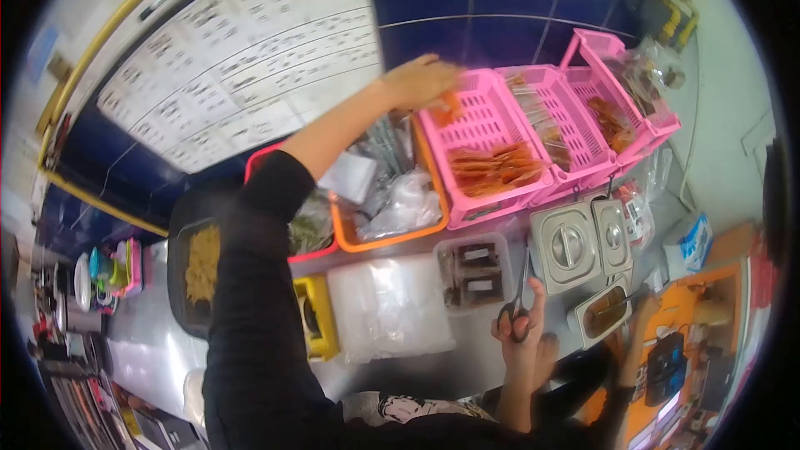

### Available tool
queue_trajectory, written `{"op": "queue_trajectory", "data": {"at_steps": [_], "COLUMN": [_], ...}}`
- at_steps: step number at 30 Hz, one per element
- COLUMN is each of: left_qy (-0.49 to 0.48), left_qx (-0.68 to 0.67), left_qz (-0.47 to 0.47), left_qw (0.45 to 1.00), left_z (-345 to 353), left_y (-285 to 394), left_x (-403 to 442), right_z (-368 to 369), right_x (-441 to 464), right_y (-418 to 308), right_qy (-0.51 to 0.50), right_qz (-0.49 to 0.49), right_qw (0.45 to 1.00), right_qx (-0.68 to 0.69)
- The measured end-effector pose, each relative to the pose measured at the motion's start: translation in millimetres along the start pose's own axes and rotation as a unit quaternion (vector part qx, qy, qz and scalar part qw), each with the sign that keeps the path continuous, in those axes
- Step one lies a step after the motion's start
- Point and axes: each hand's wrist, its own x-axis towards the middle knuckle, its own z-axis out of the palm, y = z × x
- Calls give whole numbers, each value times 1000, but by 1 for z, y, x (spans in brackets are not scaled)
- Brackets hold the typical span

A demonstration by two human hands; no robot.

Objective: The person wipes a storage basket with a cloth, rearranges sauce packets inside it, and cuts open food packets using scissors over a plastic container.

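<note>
My left hand point(421, 83), smeared by motion, reaches over the back left of a pink basket point(487, 129), closed on an orange packet point(447, 107) under its fingers. Several orange packets point(496, 168) lie at the near end of that basket. Lower right, my right hand point(518, 337) is closed around the handles of scissors point(523, 290), whose blades point up and away. Just left of the scissors stands a clear tub point(473, 271) with dark labelled packets.
An orange-rimmed bin point(392, 243) of plastic bags, stacked clear bags point(392, 304), a yellow object point(317, 317) and a dark tub of yellow food point(202, 267) line the counter. Lidded steel containers point(568, 243) stand right. Another person's hand point(646, 310) is near an open steel container point(602, 312).
</note>
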Motion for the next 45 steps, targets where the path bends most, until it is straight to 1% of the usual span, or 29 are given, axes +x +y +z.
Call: {"op": "queue_trajectory", "data": {"at_steps": [2,4,5,6,7,8,9,10,11,12,14,15,16,18,19,20,22,23,25,26,28,29,31,32,34,38,41,43,45], "left_qy": [11,22,32,48,50,88,57,36,18,5,-36,-90,-142,-199,-211,-223,-208,-206,-235,-232,-259,-256,-255,-253,-209,-242,-247,-318,-304], "left_qx": [21,-8,-21,-4,-21,-33,-84,-48,-92,-129,-135,-173,-212,-215,-218,-221,-167,-167,-143,-144,-157,-159,-170,-172,-187,-172,-126,-25,-7], "left_qz": [19,-27,-51,-61,-82,-96,-124,-214,-250,-279,-310,-348,-383,-413,-413,-410,-337,-337,-250,-246,-181,-175,-127,-122,-84,-34,-23,26,36], "left_qw": [1000,999,998,997,995,991,987,975,964,952,940,917,888,862,859,856,903,903,928,930,936,937,944,944,956,954,961,947,952], "left_z": [-77,-158,-195,-233,-269,-300,-343,-354,-361,-374,-377,-371,-361,-327,-308,-287,-244,-230,-211,-211,-209,-206,-201,-201,-201,-194,-194,-206,-205], "left_y": [11,37,54,76,101,135,164,203,230,259,316,341,364,397,407,414,419,419,415,414,412,408,399,396,390,386,391,390,389], "left_x": [-36,-88,-123,-161,-198,-237,-268,-305,-335,-364,-405,-419,-432,-450,-461,-470,-489,-492,-493,-492,-488,-488,-491,-491,-493,-492,-486,-473,-473], "right_z": [7,22,36,50,58,65,78,100,99,105,120,128,133,137,140,148,162,167,172,171,164,159,145,140,133,132,135,140,147], "right_x": [-7,-14,-21,-29,-36,-40,-48,-58,-57,-58,-64,-66,-67,-65,-66,-71,-81,-86,-95,-99,-106,-106,-108,-110,-113,-117,-118,-118,-118], "right_y": [0,-1,0,2,5,9,16,15,25,33,41,44,48,56,61,63,64,64,63,63,63,64,68,68,69,68,70,71,71], "right_qy": [-28,-62,-78,-100,-129,-152,-173,-166,-189,-212,-231,-233,-243,-248,-269,-274,-268,-269,-284,-282,-306,-301,-251,-246,-207,-177,-183,-183,-174], "right_qz": [13,42,9,-21,17,1,-17,7,11,6,12,5,9,-4,-5,-3,-2,-4,-9,-12,-9,-11,-9,-10,-9,-3,-6,-2,1], "right_qw": [999,997,997,994,990,987,984,986,981,976,971,968,966,964,958,957,958,958,954,955,947,948,963,964,975,981,980,981,982], "right_qx": [17,33,-5,-43,-49,-44,-37,-34,-39,-40,-66,-91,-92,-92,-95,-97,-98,-100,-91,-94,-100,-104,-96,-98,-82,-81,-76,-67,-71]}}
